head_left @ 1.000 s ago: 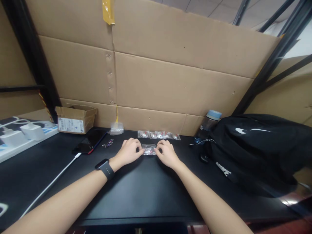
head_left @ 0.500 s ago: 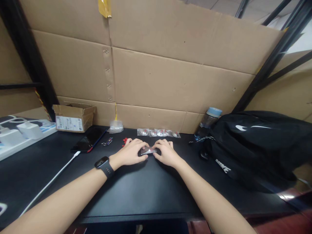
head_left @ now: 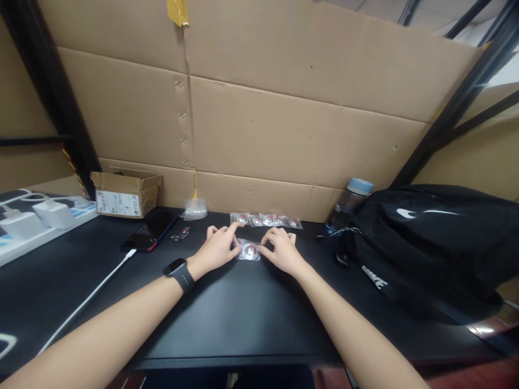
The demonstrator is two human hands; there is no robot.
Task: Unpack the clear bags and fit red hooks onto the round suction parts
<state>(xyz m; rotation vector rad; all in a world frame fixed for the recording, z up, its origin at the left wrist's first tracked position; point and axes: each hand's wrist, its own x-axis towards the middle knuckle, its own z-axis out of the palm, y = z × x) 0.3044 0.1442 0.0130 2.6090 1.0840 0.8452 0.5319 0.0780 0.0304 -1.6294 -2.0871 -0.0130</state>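
A small clear plastic bag (head_left: 249,251) lies low over the black table, with a round silvery piece and a red bit inside. At its left edge, my left hand (head_left: 218,248) pinches it between the thumb and a finger, the index finger stretched out above. My right hand (head_left: 283,252) grips the right edge with thumb and fingertips. Behind the hands, a row of similar filled bags (head_left: 267,220) lies along the cardboard wall. A stack of clear bags (head_left: 195,209) stands further left. Near my left hand is a small metallic, multicoloured trinket (head_left: 181,234).
To the left are a phone (head_left: 152,231) with a white cable, a power strip (head_left: 83,214) with plugs and an open cardboard box (head_left: 125,195). A water bottle (head_left: 349,205) and a black backpack (head_left: 438,243) stand at the right.
The bag has turned so its round silvery piece faces me. My left fingers have shifted, with the index finger extended. Red pieces seen beside my left hand are now hidden.
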